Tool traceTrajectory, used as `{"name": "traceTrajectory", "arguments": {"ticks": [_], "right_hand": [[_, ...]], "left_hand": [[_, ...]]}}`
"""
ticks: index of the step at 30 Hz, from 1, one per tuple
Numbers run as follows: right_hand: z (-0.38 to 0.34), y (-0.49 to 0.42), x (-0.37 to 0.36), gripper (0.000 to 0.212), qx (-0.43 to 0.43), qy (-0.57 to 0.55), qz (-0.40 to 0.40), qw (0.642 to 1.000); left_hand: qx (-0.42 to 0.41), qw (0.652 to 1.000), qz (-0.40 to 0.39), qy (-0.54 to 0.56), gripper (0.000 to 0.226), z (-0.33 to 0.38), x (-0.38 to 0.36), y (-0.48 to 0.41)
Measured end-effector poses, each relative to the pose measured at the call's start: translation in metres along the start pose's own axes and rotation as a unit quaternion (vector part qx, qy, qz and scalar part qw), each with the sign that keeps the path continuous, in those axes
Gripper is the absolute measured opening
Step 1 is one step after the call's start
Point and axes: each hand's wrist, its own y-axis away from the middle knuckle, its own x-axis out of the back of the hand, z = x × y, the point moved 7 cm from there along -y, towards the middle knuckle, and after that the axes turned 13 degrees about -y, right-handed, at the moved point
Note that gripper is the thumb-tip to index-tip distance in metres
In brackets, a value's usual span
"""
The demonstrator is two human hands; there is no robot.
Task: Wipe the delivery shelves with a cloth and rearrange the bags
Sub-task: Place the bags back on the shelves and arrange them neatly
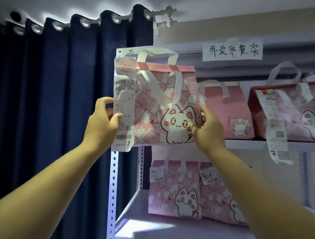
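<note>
A dark blue curtain (45,105) hangs at the far left. Just right of it, the left hand (103,119) pinches the left edge of the pink cat bag (163,104), thumb over the long receipt (123,102) fixed there. The bag is upright at the left end of the upper shelf (247,145), its base level with the shelf's front edge. Whether it rests there cannot be told. The right hand (207,128) grips the bag's right edge, fingers curled round it. A neighbouring bag (228,113) stands just beyond, and a third bag (295,114) stands further right. No cloth shows. To place the held bag well, both grips should probably stay level while its base slides fully onto the board. It should end square beside the neighbour, with the cat and receipt facing out.
</note>
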Motion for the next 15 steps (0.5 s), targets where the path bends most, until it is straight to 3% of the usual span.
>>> {"name": "traceTrajectory", "arguments": {"ticks": [7,15], "right_hand": [[0.041,-0.038,-0.034,0.060,0.042,0.023,-0.005,0.999],[0.082,-0.060,-0.059,0.052,0.059,0.087,-0.028,0.994]], "left_hand": [[-0.010,0.999,0.028,-0.027,0.031,-0.032,-0.042,-0.045],[-0.006,0.998,0.008,-0.063,0.038,-0.066,-0.088,-0.071]]}}
